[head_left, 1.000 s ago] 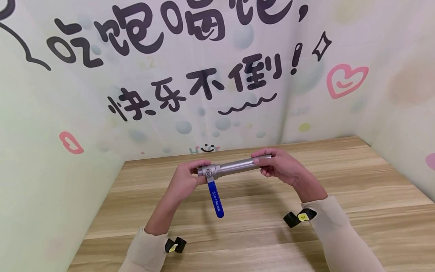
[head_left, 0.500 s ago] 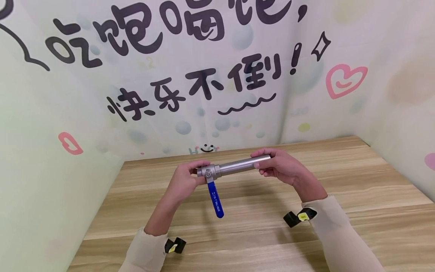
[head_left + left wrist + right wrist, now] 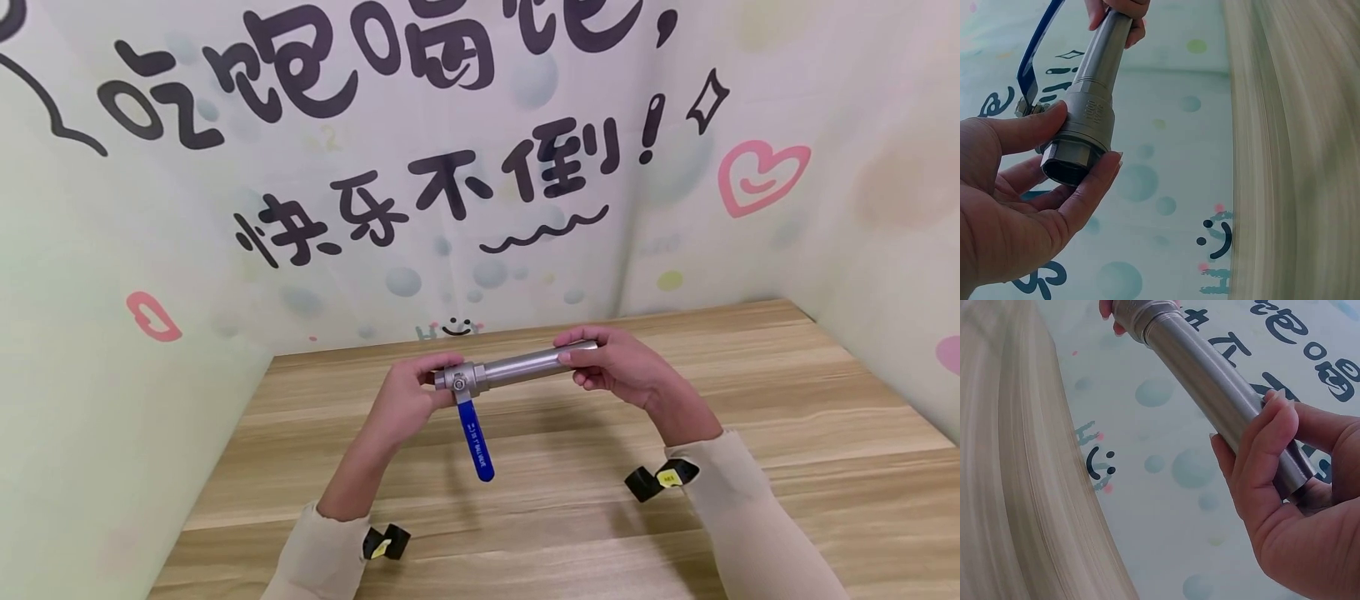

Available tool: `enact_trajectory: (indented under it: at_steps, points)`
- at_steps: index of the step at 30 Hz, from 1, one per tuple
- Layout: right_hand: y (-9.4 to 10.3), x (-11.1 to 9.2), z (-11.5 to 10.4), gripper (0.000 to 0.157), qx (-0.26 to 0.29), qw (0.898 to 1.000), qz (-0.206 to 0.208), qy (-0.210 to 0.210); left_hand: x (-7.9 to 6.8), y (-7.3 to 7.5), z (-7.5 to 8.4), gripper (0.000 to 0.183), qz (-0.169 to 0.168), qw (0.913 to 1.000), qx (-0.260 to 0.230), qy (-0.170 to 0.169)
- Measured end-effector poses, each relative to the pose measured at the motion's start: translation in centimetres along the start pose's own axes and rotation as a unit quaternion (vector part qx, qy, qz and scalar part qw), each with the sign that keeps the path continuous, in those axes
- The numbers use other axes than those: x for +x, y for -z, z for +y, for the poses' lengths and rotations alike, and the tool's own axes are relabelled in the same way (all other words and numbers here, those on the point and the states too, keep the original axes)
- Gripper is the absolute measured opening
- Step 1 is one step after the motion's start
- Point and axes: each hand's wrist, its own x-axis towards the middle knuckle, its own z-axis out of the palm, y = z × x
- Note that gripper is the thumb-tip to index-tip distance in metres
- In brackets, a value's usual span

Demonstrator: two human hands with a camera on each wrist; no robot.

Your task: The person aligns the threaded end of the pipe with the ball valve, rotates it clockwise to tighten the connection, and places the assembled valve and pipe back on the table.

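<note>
A steel ball valve (image 3: 462, 379) with a blue lever handle (image 3: 477, 442) is held up over the table, its lever hanging toward the front. My left hand (image 3: 407, 400) grips the valve body at its hexagonal open end, thumb on one side and fingers on the other. Joined to the valve's right side is a smooth steel pipe (image 3: 525, 367), tilted slightly up to the right. Around the pipe's far end curl the thumb and fingers of my right hand (image 3: 626, 367). In the left wrist view the valve's hollow mouth (image 3: 1067, 170) faces the camera.
Beneath both hands lies a wood-grain table (image 3: 555, 517). A pale printed cloth (image 3: 360, 308) with black characters rises behind it and along both sides. Each sleeve carries a small black device, one at the left cuff (image 3: 386, 542) and another at the right cuff (image 3: 662, 480).
The right thumb has shifted slightly along the pipe and back. The valve, the pipe and the left hand look nearly still.
</note>
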Motion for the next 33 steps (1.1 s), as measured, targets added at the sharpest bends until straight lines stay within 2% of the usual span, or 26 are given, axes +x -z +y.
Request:
enact_trajectory:
  at_steps: [13,18,25,33]
  points:
    - [0.00,-0.14,0.12,0.019,-0.019,1.000,0.012,0.005,0.00,-0.10,0.04,0.044,0.002,1.0000,0.009,0.000]
    - [0.01,-0.12,0.07,0.019,-0.010,1.000,0.009,0.002,0.01,-0.08,0.02,0.043,0.001,0.9999,0.011,-0.002]
    - [0.08,-0.14,-0.06,0.035,0.004,1.000,-0.007,0.006,0.03,0.00,0.03,0.044,0.005,0.9999,0.014,-0.005]
    - [0.07,-0.10,-0.10,0.032,-0.012,1.000,-0.003,0.012,0.12,-0.03,-0.07,0.043,0.001,1.0000,0.002,-0.005]
